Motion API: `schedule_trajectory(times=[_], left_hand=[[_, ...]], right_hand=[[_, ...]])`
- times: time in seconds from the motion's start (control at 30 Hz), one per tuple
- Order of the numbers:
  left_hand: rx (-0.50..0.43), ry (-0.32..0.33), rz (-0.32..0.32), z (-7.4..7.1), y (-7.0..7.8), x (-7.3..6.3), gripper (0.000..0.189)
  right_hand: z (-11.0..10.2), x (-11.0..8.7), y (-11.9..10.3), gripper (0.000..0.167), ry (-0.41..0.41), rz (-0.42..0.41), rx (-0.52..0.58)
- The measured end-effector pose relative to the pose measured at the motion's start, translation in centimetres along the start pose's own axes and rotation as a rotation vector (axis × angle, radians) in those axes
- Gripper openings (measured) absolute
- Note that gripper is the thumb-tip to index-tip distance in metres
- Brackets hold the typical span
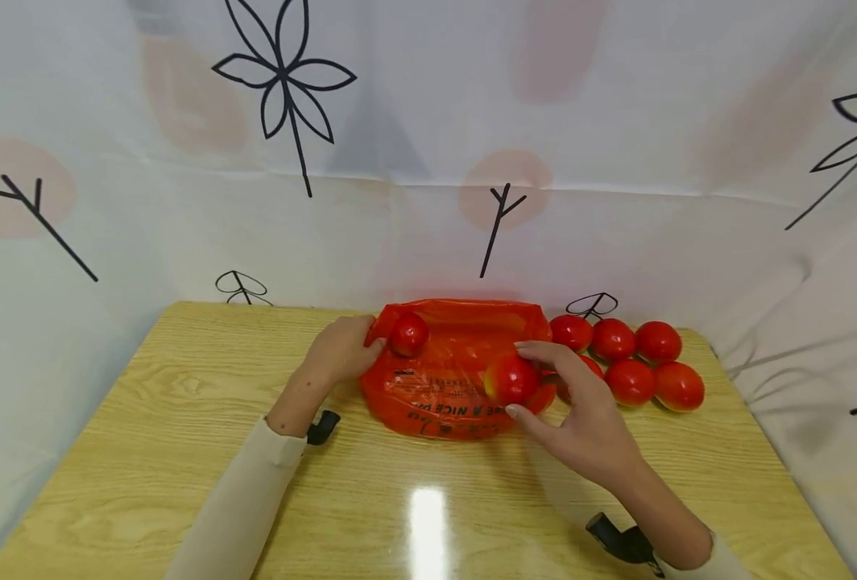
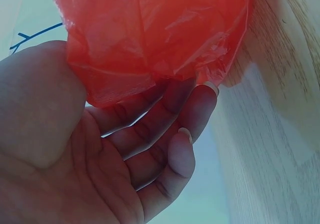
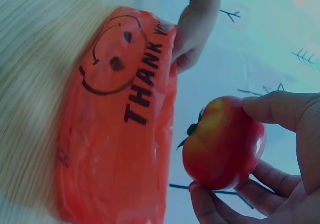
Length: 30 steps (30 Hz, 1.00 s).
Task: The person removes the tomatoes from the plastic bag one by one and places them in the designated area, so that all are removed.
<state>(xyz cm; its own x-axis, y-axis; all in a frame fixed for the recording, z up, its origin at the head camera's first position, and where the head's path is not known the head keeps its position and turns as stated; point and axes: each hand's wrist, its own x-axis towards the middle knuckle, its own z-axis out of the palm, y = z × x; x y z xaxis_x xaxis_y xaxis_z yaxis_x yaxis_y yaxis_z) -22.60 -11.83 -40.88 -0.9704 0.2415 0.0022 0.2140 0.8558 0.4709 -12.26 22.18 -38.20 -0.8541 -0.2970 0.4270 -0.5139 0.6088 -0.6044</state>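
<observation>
A red plastic bag (image 1: pixel 443 379) with black print lies open-mouthed at the middle of the table. My left hand (image 1: pixel 341 348) grips its left edge, the curled fingers (image 2: pixel 150 134) against the film in the left wrist view. One tomato (image 1: pixel 409 334) sits within the bag's mouth near that hand. My right hand (image 1: pixel 581 419) holds another tomato (image 3: pixel 224 143) between thumb and fingers, over the bag's right side in the head view. This one is red with a yellow patch and a green stem. The right wrist view shows "THANK YOU" and a smiling face on the bag.
Several more tomatoes (image 1: pixel 631 382) stand in two rows at the table's right, close beside the bag. Behind the wooden table (image 1: pixel 182 451) hangs a white cloth (image 1: pixel 414 234) with plant drawings. Dark straps show at both wrists.
</observation>
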Motion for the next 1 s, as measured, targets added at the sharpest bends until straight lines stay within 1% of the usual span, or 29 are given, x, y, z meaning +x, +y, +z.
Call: schedule_trajectory(times=[0.2, 0.43, 0.67, 0.87, 1.0], left_hand=[[0.000, -0.007, -0.004, 0.0, 0.2, 0.0, 0.020], [0.016, -0.002, 0.003, -0.1, 0.0, 0.0, 0.024], [0.001, 0.001, 0.003, 0.0, -0.1, 0.0, 0.023], [0.002, -0.009, -0.011, -0.1, 0.0, 0.0, 0.022], [0.002, -0.017, -0.018, -0.1, 0.1, 0.0, 0.022]], right_hand=[[-1.0, -0.8, 0.5, 0.075, 0.012, 0.028, -0.029], [-2.1, -1.7, 1.0, 0.078, 0.027, 0.023, -0.036], [-2.6, -2.5, 1.8, 0.081, 0.022, 0.029, -0.051], [-3.1, -3.1, 2.3, 0.084, 0.011, 0.022, -0.060], [-3.3, -3.3, 2.5, 0.083, 0.014, 0.029, -0.065]])
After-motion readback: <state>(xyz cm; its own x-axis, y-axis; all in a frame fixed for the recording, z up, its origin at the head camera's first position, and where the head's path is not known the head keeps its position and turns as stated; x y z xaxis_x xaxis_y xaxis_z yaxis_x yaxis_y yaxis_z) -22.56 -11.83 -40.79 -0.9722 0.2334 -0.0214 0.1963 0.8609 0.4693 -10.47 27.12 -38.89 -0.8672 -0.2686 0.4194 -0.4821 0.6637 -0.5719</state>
